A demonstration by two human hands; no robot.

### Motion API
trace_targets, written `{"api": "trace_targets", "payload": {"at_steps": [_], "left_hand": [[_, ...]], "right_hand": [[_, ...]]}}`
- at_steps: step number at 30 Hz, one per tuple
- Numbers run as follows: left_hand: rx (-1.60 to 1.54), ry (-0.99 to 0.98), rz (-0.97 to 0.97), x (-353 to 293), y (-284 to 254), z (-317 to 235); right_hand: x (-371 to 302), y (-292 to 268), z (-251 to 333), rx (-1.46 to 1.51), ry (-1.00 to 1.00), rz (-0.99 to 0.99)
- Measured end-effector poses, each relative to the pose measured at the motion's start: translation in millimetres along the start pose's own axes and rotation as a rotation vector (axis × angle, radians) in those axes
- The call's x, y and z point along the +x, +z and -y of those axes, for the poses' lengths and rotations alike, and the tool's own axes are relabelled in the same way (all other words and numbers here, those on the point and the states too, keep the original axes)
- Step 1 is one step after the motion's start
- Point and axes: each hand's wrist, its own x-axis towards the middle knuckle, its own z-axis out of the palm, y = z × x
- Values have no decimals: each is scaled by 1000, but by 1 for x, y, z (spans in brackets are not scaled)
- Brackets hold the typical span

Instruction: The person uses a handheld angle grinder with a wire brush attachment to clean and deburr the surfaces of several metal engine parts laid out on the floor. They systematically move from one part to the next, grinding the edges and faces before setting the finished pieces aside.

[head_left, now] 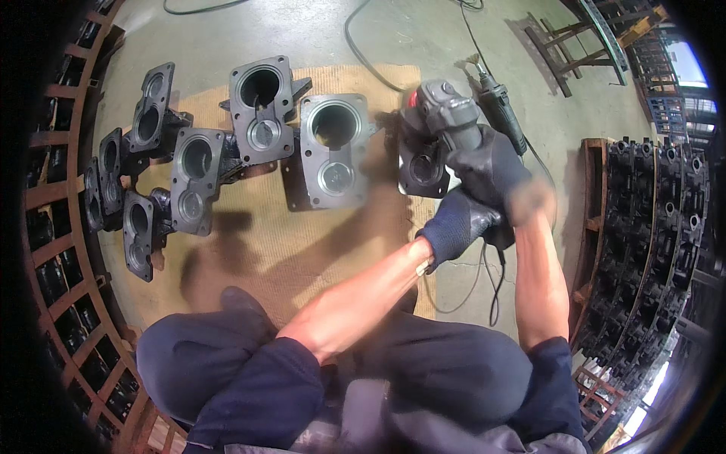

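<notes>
With both gloved hands I hold a grey angle grinder (pixel 451 113) to the right of centre. My right hand (pixel 495 168) is closed around its body just behind the head. Lower down, my left hand (pixel 463 225) is closed around the rear part, close to the cord. The grinder's head is over a dark metal casting (pixel 422 168) and covers its upper part. I cannot tell whether the disc touches it. To the left stands a similar casting (pixel 335 170) with one large round bore and a smaller round recess.
Several more castings (pixel 198 178) stand on a cardboard sheet (pixel 265 261). A slim black power tool with a brush tip (pixel 497 106) lies on the floor beyond my right hand. Racks of dark parts (pixel 643 242) line the right; a rusty frame (pixel 57 193) borders the left.
</notes>
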Motion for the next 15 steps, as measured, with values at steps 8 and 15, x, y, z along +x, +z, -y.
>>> {"api": "trace_targets", "payload": {"at_steps": [8, 15], "left_hand": [[-64, 152, -76, 20, -5, 0], [-131, 71, -92, -11, 5, 13]], "right_hand": [[13, -12, 5, -2, -302, 18], [5, 4, -23, -575, -426, 40]]}}
